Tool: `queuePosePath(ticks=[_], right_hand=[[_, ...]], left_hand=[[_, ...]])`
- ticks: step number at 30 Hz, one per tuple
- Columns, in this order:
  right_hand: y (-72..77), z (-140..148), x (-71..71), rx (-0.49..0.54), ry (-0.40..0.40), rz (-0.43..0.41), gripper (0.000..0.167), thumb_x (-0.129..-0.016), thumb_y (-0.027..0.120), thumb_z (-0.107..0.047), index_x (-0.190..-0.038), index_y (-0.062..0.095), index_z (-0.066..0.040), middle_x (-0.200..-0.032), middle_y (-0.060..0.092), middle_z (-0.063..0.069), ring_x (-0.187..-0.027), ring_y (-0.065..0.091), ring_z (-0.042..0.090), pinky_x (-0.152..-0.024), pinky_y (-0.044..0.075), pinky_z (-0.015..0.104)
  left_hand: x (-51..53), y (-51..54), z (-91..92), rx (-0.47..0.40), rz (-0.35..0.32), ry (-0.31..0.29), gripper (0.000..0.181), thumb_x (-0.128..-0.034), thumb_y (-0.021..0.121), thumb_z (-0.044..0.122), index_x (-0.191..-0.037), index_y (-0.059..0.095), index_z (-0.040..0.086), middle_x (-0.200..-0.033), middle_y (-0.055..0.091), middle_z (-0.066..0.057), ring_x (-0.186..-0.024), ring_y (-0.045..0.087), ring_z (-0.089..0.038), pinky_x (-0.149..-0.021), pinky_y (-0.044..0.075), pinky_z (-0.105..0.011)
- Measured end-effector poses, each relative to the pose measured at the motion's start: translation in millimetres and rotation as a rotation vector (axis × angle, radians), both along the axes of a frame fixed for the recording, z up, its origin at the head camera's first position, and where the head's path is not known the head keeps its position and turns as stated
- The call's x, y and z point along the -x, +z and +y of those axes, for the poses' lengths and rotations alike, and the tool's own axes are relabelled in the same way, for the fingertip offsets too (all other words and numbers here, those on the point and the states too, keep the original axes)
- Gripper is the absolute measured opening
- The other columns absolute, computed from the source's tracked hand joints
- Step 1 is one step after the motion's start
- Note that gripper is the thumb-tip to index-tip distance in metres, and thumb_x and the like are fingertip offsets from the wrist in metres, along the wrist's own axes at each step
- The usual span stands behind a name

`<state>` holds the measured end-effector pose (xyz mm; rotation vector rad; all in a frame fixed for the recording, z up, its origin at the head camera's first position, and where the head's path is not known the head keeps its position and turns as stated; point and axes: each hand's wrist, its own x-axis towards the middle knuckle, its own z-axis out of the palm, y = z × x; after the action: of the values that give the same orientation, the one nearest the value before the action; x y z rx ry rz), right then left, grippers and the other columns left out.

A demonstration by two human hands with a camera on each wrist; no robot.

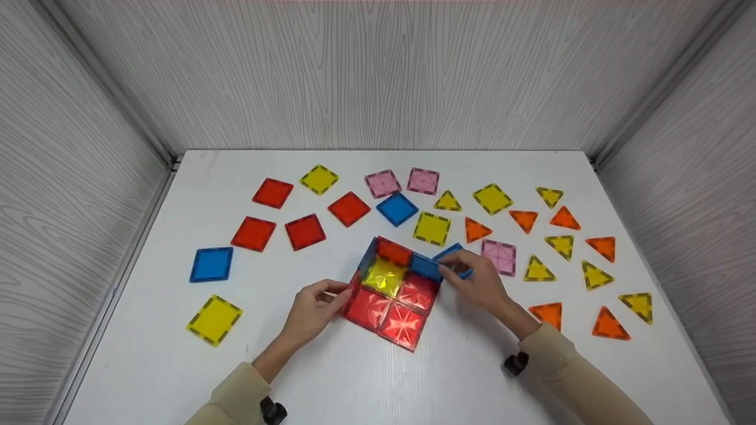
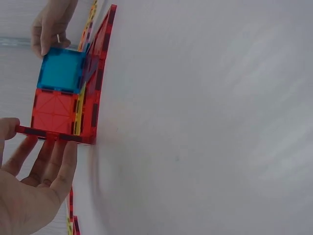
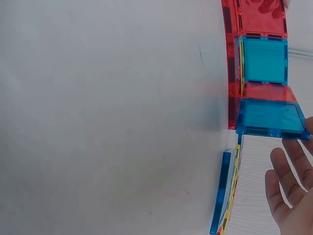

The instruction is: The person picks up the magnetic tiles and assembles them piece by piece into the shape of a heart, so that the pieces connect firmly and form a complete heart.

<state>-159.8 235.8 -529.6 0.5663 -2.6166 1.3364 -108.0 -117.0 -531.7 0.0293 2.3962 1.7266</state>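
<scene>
You had the four-tile base (image 1: pixel 403 327) mid-table, far walls (image 1: pixel 394 252) up, near edges bare, left hand (image 1: pixel 314 309) pinching a red tile (image 2: pixel 49 134), right hand (image 1: pixel 477 284) a blue tile (image 3: pixel 271 119), loose tiles (image 1: pixel 253 234) unused.

Room above near red tile (image 1: pixel 403 326) — blue wall (image 1: pixel 425 268) (standing) bars far side.

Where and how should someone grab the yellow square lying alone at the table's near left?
Probably by two opposite edges, from above: the yellow square lies flat on the table, so its underside is covered, but all its edges are free. The left hand is nearer, though it holds a red tile.
</scene>
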Motion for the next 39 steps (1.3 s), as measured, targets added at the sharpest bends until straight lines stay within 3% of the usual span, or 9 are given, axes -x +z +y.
queuePosePath(ticks=[6, 12, 22, 29, 33, 39], right_hand=[[-1.8, 0, -3.8, 0.01, -0.012, -0.026, 0.013, -0.097, 0.078, -0.019, -0.109, 0.078, -0.016, -0.099, 0.078, -0.004, -0.085, 0.067, 0.008, -0.081, 0.061, 0.031], [-3.0, -3, -12.9, 0.026, -0.03, -0.073, 0.014, -0.096, 0.079, -0.02, -0.11, 0.078, -0.018, -0.098, 0.076, -0.005, -0.085, 0.066, 0.009, -0.081, 0.061, 0.034], [-4.1, -14, -30.6, 0.067, -0.035, -0.147, 0.018, -0.094, 0.081, -0.023, -0.111, 0.078, -0.018, -0.093, 0.075, -0.004, -0.084, 0.064, 0.007, -0.08, 0.056, 0.021], [-3.6, -22, -41.8, 0.084, -0.017, -0.189, 0.024, -0.093, 0.082, -0.024, -0.114, 0.076, -0.014, -0.093, 0.075, 0.001, -0.082, 0.064, 0.007, -0.078, 0.057, 0.02], [-3.6, -23, -42.4, 0.081, 0.001, -0.184, 0.026, -0.094, 0.081, -0.026, -0.117, 0.075, -0.015, -0.096, 0.075, 0.0, -0.084, 0.066, 0.01, -0.079, 0.057, 0.021], [-1.8, -16, -30.7, 0.0, 0.134, -0.04, 0.037, -0.093, 0.082, -0.024, -0.127, 0.071, -0.014, -0.121, 0.072, 0.008, -0.104, 0.07, 0.027, -0.088, 0.064, 0.04]], left_hand=[[6.2, -0.8, -1.0, 0.03, 0.034, 0.005, 0.023, -0.0989, 0.075, 0.023, -0.12, 0.076, 0.014, -0.117, 0.075, -0.006, -0.097, 0.069, -0.02, -0.08, 0.065, -0.034], [20.4, 3.3, -6.4, 0.077, 0.053, 0.018, 0.024, -0.0988, 0.075, 0.027, -0.12, 0.076, 0.015, -0.118, 0.076, -0.004, -0.1, 0.067, -0.018, -0.082, 0.063, -0.031], [47.4, 6.3, -13.6, 0.116, 0.108, 0.026, 0.022, -0.1016, 0.072, 0.027, -0.119, 0.077, 0.014, -0.116, 0.077, -0.005, -0.105, 0.067, -0.02, -0.082, 0.059, -0.02], [64.1, 5.5, -16.0, 0.13, 0.147, 0.027, 0.022, -0.1011, 0.072, 0.026, -0.118, 0.077, 0.013, -0.114, 0.077, -0.006, -0.106, 0.067, -0.02, -0.087, 0.056, -0.019], [67.1, 5.2, -16.5, 0.14, 0.145, 0.029, 0.022, -0.1011, 0.072, 0.028, -0.117, 0.077, 0.014, -0.114, 0.077, -0.005, -0.106, 0.067, -0.021, -0.09, 0.056, -0.023], [57.2, 4.9, -23.5, 0.131, 0.148, 0.031, 0.031, -0.1016, 0.072, 0.027, -0.127, 0.072, 0.01, -0.124, 0.074, -0.008, -0.113, 0.068, -0.023, -0.101, 0.061, -0.039]])
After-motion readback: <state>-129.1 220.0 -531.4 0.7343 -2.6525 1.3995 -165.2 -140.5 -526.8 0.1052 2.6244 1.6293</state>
